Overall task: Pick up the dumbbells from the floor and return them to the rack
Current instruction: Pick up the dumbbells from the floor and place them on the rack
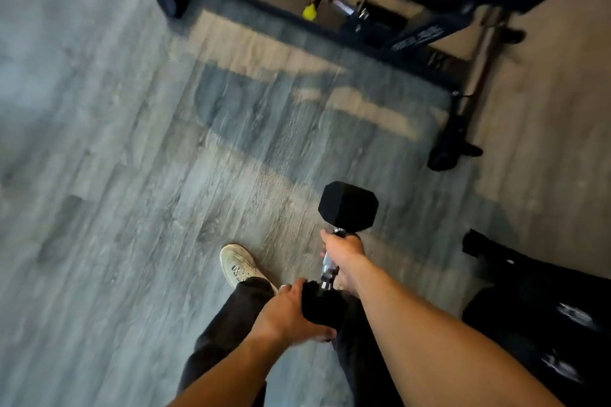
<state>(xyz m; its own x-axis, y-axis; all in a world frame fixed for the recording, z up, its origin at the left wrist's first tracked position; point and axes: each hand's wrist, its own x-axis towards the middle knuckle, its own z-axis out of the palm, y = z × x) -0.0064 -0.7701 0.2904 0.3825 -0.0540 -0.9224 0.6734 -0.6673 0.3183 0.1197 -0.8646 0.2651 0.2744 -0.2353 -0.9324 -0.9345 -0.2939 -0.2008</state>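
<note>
A black hex dumbbell point(347, 206) with a chrome handle is held off the grey wood floor point(132, 208) in front of my legs, tilted with one head far and one near. My right hand point(344, 249) grips the handle just under the far head. My left hand point(291, 314) holds the near black head from the left side, fingers curled round it. No rack can be made out in this view.
A black weight bench frame point(380, 30) with a yellow knob point(309, 12) stretches across the top, its wheeled foot point(444, 155) at right. More black dumbbells point(545, 317) lie at lower right. My pale shoe point(239, 266) stands on the floor.
</note>
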